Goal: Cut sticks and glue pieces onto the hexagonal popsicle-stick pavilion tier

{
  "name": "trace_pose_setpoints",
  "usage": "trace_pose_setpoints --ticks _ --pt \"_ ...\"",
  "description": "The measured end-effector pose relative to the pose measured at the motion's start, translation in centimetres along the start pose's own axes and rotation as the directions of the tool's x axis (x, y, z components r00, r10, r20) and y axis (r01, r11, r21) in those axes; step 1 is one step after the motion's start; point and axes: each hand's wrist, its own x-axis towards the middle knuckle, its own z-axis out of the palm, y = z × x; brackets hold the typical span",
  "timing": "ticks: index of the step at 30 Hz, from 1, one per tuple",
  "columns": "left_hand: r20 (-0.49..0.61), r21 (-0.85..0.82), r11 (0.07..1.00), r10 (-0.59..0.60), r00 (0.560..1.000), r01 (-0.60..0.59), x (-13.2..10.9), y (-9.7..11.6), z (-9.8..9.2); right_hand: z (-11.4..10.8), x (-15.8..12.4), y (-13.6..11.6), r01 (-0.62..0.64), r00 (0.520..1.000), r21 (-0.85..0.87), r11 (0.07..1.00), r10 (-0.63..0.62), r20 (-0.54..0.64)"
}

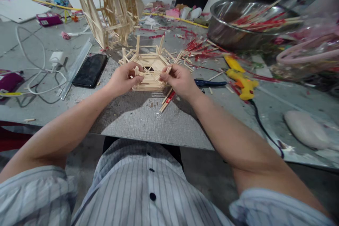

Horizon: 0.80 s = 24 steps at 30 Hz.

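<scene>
A small six-sided frame (149, 86) built of thin wooden sticks lies on the grey table between my hands, with short sticks standing up from its corners. My left hand (126, 76) is closed, thumb and fingers pinching a short upright stick at the frame's near left corner. At the near right corner, my right hand (180, 80) is closed in a pinch on another short wooden stick. Whether these sticks are fixed to the frame, I cannot tell. Several loose sticks (166, 103), one with red wrapping, lie below my right hand.
A taller stick structure (106, 10) stands behind. Left are a black phone (90, 70) and a white charger (57, 59) with cables. To the right lie dark-blue-handled pliers (210, 83), a yellow glue gun (245, 86) with its cord, and a steel basin (219, 31) holding red-wrapped sticks.
</scene>
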Motion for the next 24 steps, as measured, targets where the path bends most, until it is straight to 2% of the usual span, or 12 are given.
trace_pose_setpoints --ticks 5,8,15,20,22,24 --pt "0.053 -0.038 0.999 -0.015 0.998 0.017 -0.6 0.3 -0.9 0.0 -0.3 -0.4 0.006 0.999 -0.001 1.0 -0.006 -0.037" --pt "0.057 -0.058 0.998 -0.023 0.998 0.026 -0.9 0.6 -1.3 0.0 -0.3 -0.4 -0.002 1.0 -0.014 1.0 0.002 -0.014" --pt "0.047 -0.051 0.998 -0.046 0.998 0.049 -0.7 0.7 -0.8 0.0 -0.3 -0.6 -0.02 1.0 -0.057 0.998 0.019 -0.023" --pt "0.036 -0.025 0.997 -0.077 0.996 0.078 -0.7 0.9 -1.0 -1.2 0.4 -2.2 0.086 0.993 -0.01 0.996 -0.086 -0.086" --pt "0.04 -0.015 0.997 -0.076 0.996 0.076 -0.7 1.1 -1.2 -1.7 1.3 -3.2 0.096 0.992 -0.128 0.987 -0.106 -0.068" --pt "0.047 -0.008 0.996 -0.085 0.995 0.085 -0.7 1.2 -1.3 -1.6 2.6 -4.5 0.072 0.996 -0.384 0.92 -0.047 0.074"
